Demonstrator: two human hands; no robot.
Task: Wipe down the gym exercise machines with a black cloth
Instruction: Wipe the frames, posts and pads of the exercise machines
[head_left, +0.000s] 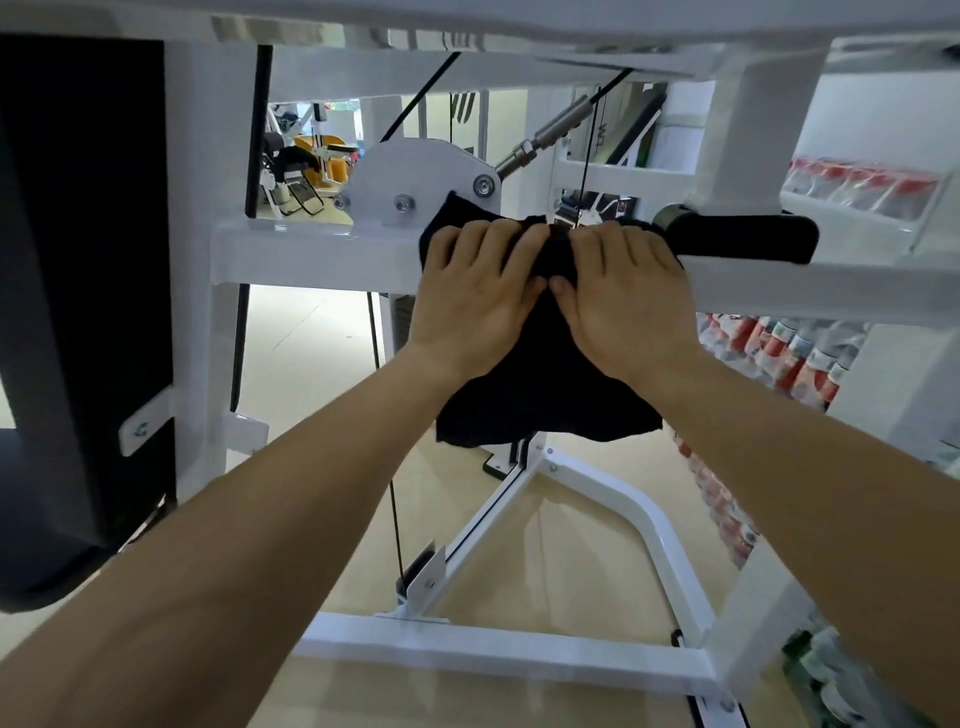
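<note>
Step in hand: wiping of the white crossbar (311, 254) of the machine frame. The black cloth (545, 410) is draped over this crossbar, between the pulley bracket (415, 176) and the black handle grip (743, 244), with its loose lower part hanging below the bar. The left hand (478, 296) and the right hand (628, 291) lie side by side on the cloth with thumbs touching. The fingers of both hands are bent over the top edge of the bar and clamp the cloth against it. The next move likely calls for sliding both hands along the bar under even pressure, with the cloth kept flat rather than bunched. The stroke should stop short of the bracket on one side or carry on to the handle grip on the other. The fingertips are hidden behind the far edge, so it cannot be told whether they reach the rear face of the bar. The upper frame is cut off at the top of the view, and the black pad (78, 260) is cut off at the left edge. The bottles (789, 358) on the right are blurred and their labels are unreadable. How much of the machine is already wiped cannot be determined.
</note>
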